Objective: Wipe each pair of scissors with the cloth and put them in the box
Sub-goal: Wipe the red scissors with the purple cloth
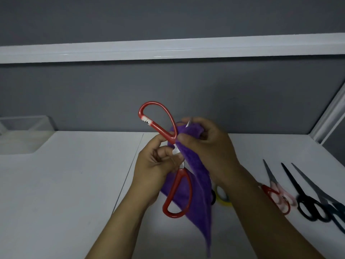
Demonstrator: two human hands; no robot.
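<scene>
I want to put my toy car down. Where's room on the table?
The white table is bare on the left, between the clear box and the left hand. Crowded on the right: a row of scissors.

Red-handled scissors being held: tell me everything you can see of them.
The red-handled scissors are held above the white table, handles spread wide: one glossy red loop points up, the other down. A white label with a black mark wraps the upper loop. The left hand pinches them near the pivot. The purple cloth, gripped by the right hand, covers the blades; a metal tip peeks out.
</scene>
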